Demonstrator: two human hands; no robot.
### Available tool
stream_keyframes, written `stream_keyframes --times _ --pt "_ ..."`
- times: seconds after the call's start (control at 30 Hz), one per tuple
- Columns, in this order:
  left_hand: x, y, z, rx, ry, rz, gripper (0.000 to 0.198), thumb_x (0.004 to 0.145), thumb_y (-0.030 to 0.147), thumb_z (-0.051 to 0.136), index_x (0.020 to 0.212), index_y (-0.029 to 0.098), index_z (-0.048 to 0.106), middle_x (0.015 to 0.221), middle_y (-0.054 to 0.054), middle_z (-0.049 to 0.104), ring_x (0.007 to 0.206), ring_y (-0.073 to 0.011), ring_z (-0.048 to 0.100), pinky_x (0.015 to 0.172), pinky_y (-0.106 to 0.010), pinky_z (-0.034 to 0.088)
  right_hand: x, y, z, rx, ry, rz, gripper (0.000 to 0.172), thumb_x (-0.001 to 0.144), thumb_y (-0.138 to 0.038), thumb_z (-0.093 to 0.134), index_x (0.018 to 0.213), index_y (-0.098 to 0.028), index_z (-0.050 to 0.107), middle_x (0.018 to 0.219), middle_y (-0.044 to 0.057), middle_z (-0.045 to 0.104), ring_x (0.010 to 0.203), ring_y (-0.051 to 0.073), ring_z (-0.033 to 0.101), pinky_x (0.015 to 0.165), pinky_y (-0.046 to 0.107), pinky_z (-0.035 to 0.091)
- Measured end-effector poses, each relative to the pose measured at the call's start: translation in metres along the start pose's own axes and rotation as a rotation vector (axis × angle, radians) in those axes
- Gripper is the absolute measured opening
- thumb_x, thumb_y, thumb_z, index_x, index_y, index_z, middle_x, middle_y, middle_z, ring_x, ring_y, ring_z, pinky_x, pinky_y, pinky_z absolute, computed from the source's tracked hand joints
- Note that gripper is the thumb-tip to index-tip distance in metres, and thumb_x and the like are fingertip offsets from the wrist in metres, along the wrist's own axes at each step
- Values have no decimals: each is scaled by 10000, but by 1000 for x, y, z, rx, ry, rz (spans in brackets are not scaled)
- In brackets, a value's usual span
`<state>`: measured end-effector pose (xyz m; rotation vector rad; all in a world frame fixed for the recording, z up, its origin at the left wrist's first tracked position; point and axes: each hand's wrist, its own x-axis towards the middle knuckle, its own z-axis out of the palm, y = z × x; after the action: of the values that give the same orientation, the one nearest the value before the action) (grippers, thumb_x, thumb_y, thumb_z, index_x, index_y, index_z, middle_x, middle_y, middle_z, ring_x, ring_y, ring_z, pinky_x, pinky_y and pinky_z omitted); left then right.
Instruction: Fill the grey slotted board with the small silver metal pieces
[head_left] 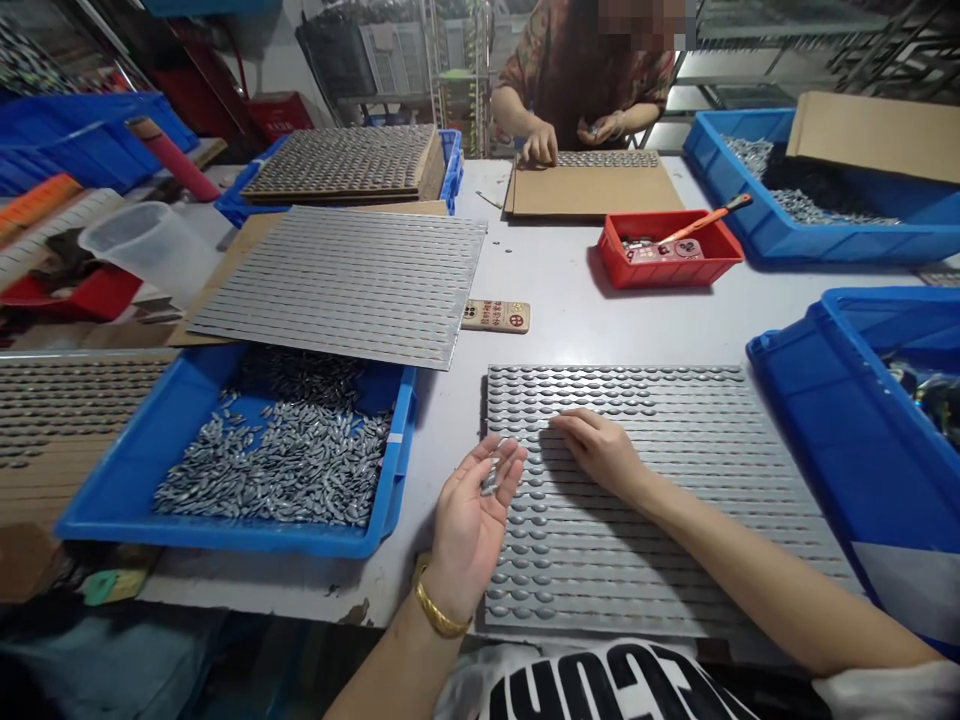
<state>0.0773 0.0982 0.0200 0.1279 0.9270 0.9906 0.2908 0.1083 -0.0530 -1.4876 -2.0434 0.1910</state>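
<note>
My left hand (466,535), palm up and cupped, holds a few small spindle-shaped metal pieces (491,477) by the left edge of a grey slotted board (675,530). Over that board, my right hand (604,455) has its thumb and fingers pinched together at a row right of the left-hand columns. What lies between those fingertips is hidden. Metal pieces sit in the slots along the top rows and down the left side; the slots to the lower right hold none. Left of my hands, a blue bin (394,480) contains a heap of loose pieces (277,465).
Another slotted board (337,280) rests across the bin's back edge. A red tray (667,270) with an orange-handled tool (709,222) stands further back. Blue bins (795,370) line the right side. Across the table, a person (585,90) works at cardboard sheets (592,190).
</note>
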Motion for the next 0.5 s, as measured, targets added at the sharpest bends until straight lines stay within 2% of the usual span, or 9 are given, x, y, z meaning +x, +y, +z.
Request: stream_keyframes --times 0.1,0.23,0.37,0.5 --pt "-2 -3 -1 36 -36 -13 204 813 114 618 1015 122 592 1123 -164 670 1076 -251 637 908 -306 538 1 3 10 -99 -44 -62 294 896 -111 428 1094 -213 619 1045 89 654 917 192 612 747 303 520" --pt "-2 -8 -2 58 -21 -55 150 810 176 657 934 132 585 1076 -156 683 1023 -236 659 861 -293 551 4 3 10 -143 -93 -94 294 883 -100 436 1071 -207 634 1014 92 643 900 194 584 725 292 501" --pt "-2 -15 -3 104 -19 -67 186 785 266 696 892 136 618 898 -94 693 787 -150 675 709 -239 557 6 1 4 -173 -125 -107 295 886 -94 425 1051 -201 644 964 98 631 884 202 564 722 296 489" --pt "1 -23 -3 150 -42 -69 270 733 349 737 879 141 647 689 -4 601 578 -72 556 526 -175 465 6 -2 0 -188 -146 -113 302 886 -80 418 1036 -207 648 944 93 629 869 200 552 733 302 485"
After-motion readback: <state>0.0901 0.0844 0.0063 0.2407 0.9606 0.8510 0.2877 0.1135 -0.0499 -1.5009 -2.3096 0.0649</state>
